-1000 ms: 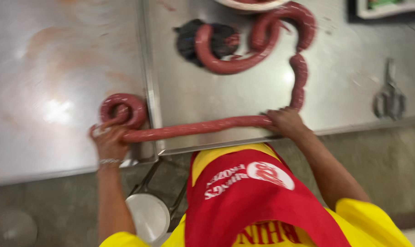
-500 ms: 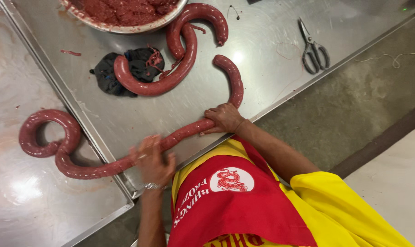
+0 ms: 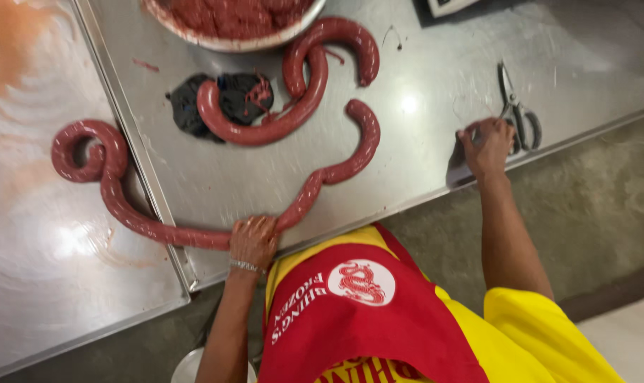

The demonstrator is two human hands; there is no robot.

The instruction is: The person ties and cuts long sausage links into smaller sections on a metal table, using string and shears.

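A long red sausage (image 3: 293, 120) snakes across two steel tables, coiled at its left end (image 3: 88, 149) and looping up toward a bowl. My left hand (image 3: 253, 241) is clamped around the sausage near the front edge of the table. My right hand (image 3: 486, 145) rests on the table at the right, fingers bent, touching thin string just beside a pair of scissors (image 3: 517, 110). I cannot tell whether the fingers pinch the string.
A metal bowl (image 3: 230, 25) of red minced filling stands at the back. A dark crumpled cloth (image 3: 223, 99) lies under the sausage loop. A seam (image 3: 130, 142) divides the two steel tables. I wear a red apron (image 3: 364, 319) over yellow.
My right hand has let go of the sausage and moved right to the string by the scissors. My left hand has slid along the sausage toward the middle.
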